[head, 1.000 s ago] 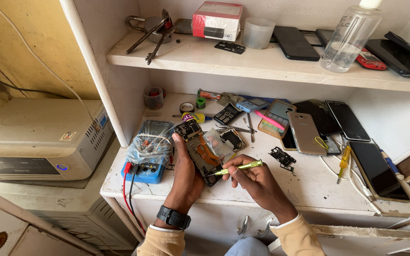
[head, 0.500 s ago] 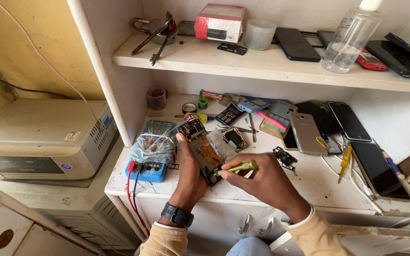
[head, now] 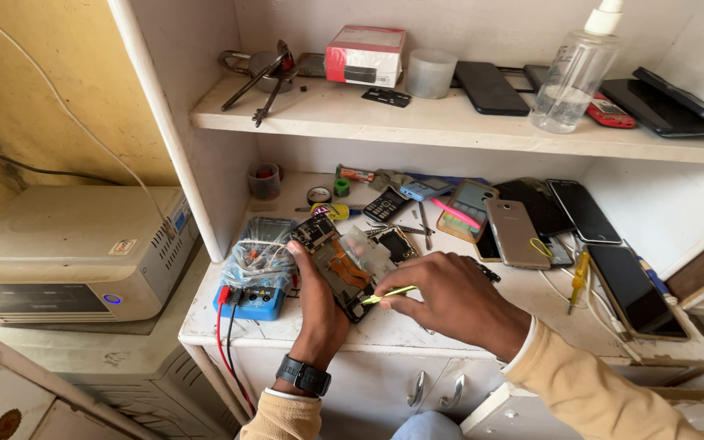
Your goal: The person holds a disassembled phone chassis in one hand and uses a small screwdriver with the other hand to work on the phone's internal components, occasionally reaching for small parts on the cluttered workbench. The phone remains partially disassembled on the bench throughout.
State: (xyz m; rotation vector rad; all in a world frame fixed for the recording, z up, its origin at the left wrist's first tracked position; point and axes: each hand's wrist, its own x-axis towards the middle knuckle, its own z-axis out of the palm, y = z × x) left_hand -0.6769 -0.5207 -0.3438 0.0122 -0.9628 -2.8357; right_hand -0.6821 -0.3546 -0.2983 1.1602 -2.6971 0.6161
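Opened phone (head: 344, 267), back cover off, on white bench at centre, six o'clock from upper shelf (head: 450, 122). Left hand (head: 317, 305) curled around phone's lower edge, steadying it. Right hand (head: 450, 297) pinched narrow on yellow-green pry tool (head: 389, 294), tip at phone's three o'clock edge. Probing internals, seemingly; fine tip control needed. Blue multimeter (head: 254, 285) at nine o'clock.

My left hand (head: 317, 303) curls in a grip, watch on its wrist. My right hand (head: 450, 297) pinches, fingers pointing left, forearm angled in.
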